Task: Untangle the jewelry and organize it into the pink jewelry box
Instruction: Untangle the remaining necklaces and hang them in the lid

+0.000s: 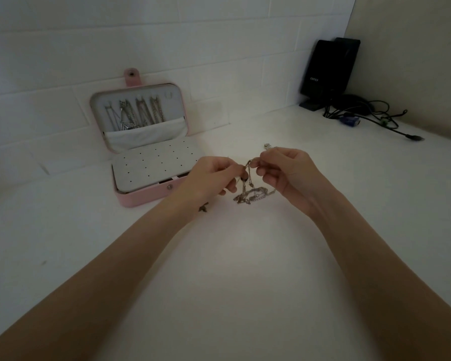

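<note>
A tangle of silver chains hangs between my hands, its lower part lying on the white table. My left hand pinches the chains at the top, and my right hand pinches them just to the right, a chain end poking out above its fingers. The pink jewelry box stands open at the left against the wall. Several chains hang on hooks inside its lid above a white pocket. A white perforated panel covers its base.
A small dark piece lies on the table under my left wrist. A black speaker with a bundle of dark cables sits in the far right corner. The white brick wall runs behind the box.
</note>
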